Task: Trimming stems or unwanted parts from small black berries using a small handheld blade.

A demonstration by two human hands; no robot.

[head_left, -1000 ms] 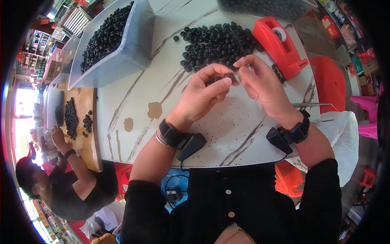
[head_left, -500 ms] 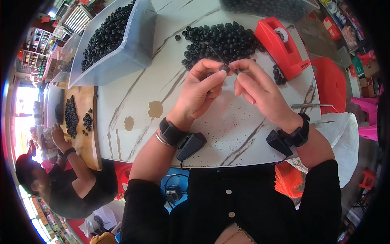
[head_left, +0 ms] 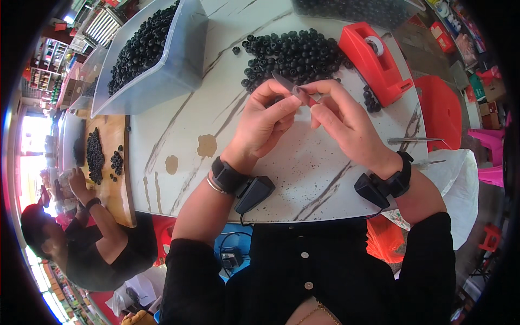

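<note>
Pinched in the fingers of my right hand (head_left: pixel 355 127) is a small thin-bladed knife (head_left: pixel 284 83), its blade pointing up and left. My left hand (head_left: pixel 260 123) meets it at the blade, thumb and forefinger closed on a small black round bead-like piece that the fingers mostly cover. Just beyond both hands lies a heap of black round bead-like pieces (head_left: pixel 298 51), some with a visible hole. A few stray pieces (head_left: pixel 371 100) sit to the right of the heap. Dark crumbs (head_left: pixel 292 181) are scattered on the white marbled table (head_left: pixel 187 124) under my hands.
A clear bin (head_left: pixel 184 65) full of black pieces stands left, another bin (head_left: pixel 352 13) at the back. A red tape dispenser (head_left: pixel 374 65) borders the heap; metal tweezers (head_left: pixel 414 140) lie at the right edge. At left, a co-worker (head_left: pixel 97 238) works at a wooden board (head_left: pixel 122 184).
The knife has turned so that its blade shows broad side and reaches further up-left. My right fingers have shifted slightly inward; my left hand stays nearly in place.
</note>
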